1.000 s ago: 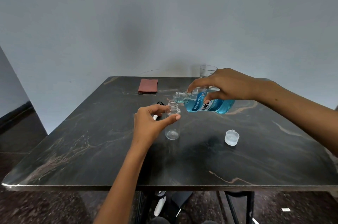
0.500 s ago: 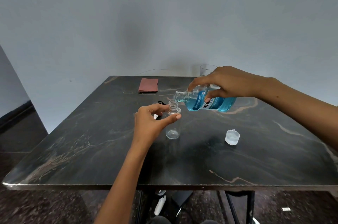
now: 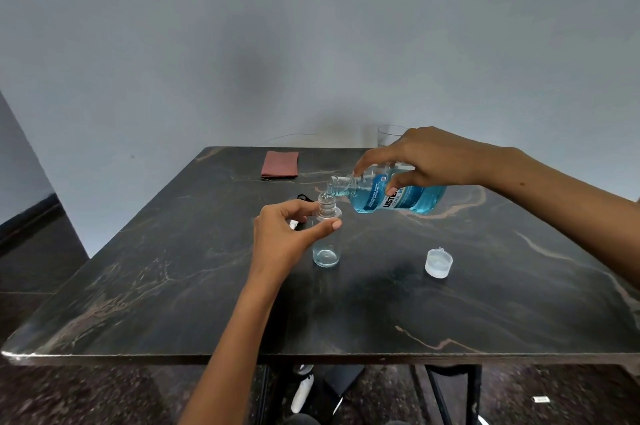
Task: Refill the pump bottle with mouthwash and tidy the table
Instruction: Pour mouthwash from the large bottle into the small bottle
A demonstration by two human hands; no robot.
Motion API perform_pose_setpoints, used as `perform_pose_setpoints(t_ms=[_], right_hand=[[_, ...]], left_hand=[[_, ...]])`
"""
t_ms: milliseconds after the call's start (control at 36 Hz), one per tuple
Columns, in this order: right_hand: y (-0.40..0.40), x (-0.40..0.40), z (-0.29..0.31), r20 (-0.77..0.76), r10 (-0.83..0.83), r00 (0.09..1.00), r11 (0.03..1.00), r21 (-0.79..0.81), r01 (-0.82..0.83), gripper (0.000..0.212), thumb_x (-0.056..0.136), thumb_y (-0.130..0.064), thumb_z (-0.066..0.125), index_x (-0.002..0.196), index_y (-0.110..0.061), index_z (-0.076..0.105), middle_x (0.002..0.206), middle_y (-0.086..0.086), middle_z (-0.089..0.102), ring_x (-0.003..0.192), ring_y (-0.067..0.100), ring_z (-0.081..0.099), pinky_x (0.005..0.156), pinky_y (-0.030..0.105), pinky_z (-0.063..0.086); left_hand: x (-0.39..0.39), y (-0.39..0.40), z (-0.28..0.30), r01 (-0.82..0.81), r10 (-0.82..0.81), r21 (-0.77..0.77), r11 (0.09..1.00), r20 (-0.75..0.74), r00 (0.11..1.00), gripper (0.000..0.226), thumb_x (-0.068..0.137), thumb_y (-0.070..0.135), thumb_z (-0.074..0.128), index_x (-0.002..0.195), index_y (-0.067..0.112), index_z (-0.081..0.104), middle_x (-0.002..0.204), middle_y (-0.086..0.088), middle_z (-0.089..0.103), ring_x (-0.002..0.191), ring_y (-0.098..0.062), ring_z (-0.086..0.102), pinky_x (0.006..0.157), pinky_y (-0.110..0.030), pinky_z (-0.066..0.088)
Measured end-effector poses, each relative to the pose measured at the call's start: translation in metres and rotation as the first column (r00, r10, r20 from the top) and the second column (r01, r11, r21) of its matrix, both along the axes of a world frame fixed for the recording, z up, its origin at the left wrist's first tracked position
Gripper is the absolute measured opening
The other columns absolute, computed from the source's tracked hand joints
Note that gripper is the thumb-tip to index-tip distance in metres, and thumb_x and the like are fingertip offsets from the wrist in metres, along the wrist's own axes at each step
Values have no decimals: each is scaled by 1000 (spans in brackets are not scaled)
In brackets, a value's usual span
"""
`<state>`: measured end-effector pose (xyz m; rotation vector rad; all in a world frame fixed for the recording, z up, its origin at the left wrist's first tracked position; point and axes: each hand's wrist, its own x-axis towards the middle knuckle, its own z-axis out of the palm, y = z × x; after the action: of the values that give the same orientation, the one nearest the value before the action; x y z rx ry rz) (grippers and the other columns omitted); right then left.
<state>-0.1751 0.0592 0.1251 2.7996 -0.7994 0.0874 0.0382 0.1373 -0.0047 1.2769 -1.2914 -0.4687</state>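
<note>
While the left hand [image 3: 284,234] is pinching the upright pump bottle [image 3: 325,237] at frame centre, the right hand [image 3: 422,161] is gripping the mouthwash bottle [image 3: 391,196], lying near-horizontal, mouth hovering just upper right of the neck.

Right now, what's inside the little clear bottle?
The little bottle looks nearly empty; only its clear bottom shows. The left hand covers part of it, so I can't see everything inside.

Left hand [image 3: 287,237] pinching, right hand [image 3: 420,157] gripping (both arms outstretched).
</note>
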Motion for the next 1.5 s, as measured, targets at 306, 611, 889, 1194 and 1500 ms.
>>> perform_pose_setpoints(t_ms=[306, 611, 889, 1194, 1500], right_hand=[[4, 1, 3, -24, 4, 1000, 1000, -25, -4, 46, 88, -29, 63, 130, -38, 48, 119, -3, 67, 98, 19, 61, 85, 37, 51], [4, 3, 5, -52, -7, 999, 999, -34, 5, 47, 89, -29, 62, 132, -38, 46, 121, -4, 65, 100, 17, 58, 87, 30, 44], [3, 3, 6, -43, 10, 999, 1000, -27, -12, 46, 89, -28, 63, 131, -36, 47, 120, -4, 66, 90, 10, 54, 82, 24, 38], [3, 2, 5, -36, 2, 999, 1000, -15, -2, 47, 88, -28, 63, 131, -37, 47, 118, -4, 67, 95, 14, 59, 82, 28, 43], [4, 3, 8, -66, -15, 998, 1000, -26, 14, 46, 90, -29, 61, 132, -37, 46, 123, -4, 64, 102, 16, 59, 85, 25, 41]], left_hand=[[1, -3, -2, 9, -9, -13, 1000, 3, 1000, 27, 56, 41, 88, 78, 40, 73, 77, 25, 71, 74, 2, 64, 60, -9, 48], [1, -2, -1, 16, -16, -6, 1000, 7, 1000, 26, 56, 39, 88, 75, 43, 70, 77, 30, 69, 76, 4, 62, 59, -7, 46], [1, -4, -1, -2, 2, 30, 1000, 13, 1000, 43, 55, 43, 87, 93, 25, 76, 84, 19, 71, 78, 8, 61, 58, -6, 46], [1, -3, -1, -16, 15, 45, 999, 28, 999, 39, 57, 42, 87, 92, 26, 76, 82, 20, 71, 81, 9, 62, 62, -9, 45], [0, 0, 1, -7, 6, 45, 999, 28, 1000, 39, 59, 38, 87, 94, 23, 78, 85, 15, 73, 77, 6, 63, 65, -12, 46]])
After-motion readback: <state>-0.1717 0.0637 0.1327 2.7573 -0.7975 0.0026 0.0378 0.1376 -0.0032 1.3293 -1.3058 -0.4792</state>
